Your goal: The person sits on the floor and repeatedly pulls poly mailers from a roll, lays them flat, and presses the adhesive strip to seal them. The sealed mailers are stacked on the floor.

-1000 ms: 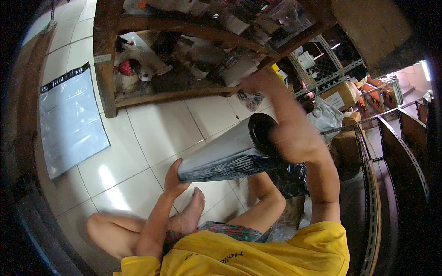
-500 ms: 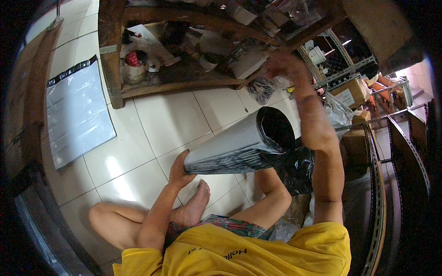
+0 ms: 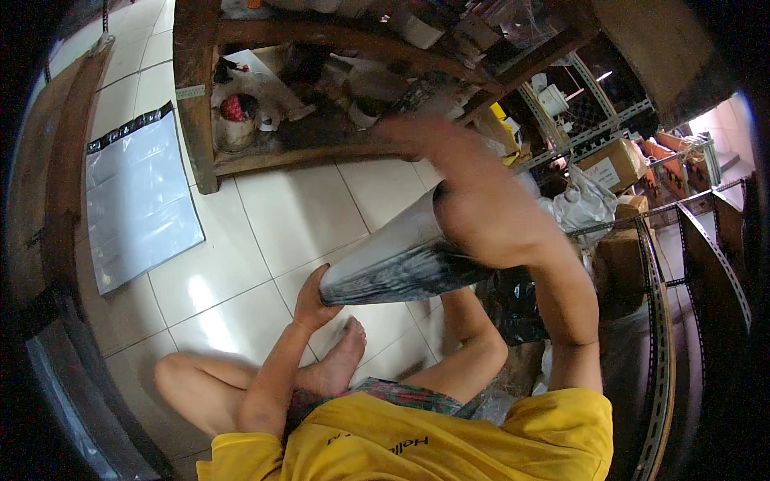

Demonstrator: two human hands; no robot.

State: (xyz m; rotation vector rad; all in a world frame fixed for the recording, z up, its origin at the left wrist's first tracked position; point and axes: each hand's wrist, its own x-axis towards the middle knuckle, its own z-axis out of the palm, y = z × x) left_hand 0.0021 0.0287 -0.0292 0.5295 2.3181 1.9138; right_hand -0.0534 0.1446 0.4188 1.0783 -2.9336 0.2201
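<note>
A thick roll of grey-and-black plastic mailer bags lies aslant in front of me, above my crossed legs. My left hand is closed round its narrower near-left end. The wider right end, with its dark hollow, is mostly hidden behind my right forearm. My right hand is raised beyond the roll, in front of the low wooden shelf, and smeared by motion, so its fingers cannot be made out. On the floor to the left lies a stack of flat grey plastic mailer bags with a black strip along the top.
A wooden shelf holding a pot and clutter stands ahead. To the right are a metal rack, a cardboard box, a white plastic bag and a black plastic bag. Dark wooden furniture borders the left.
My right hand has swept left across the shelf front, and its forearm now crosses over the roll's open end. The left hand keeps its hold on the roll.
</note>
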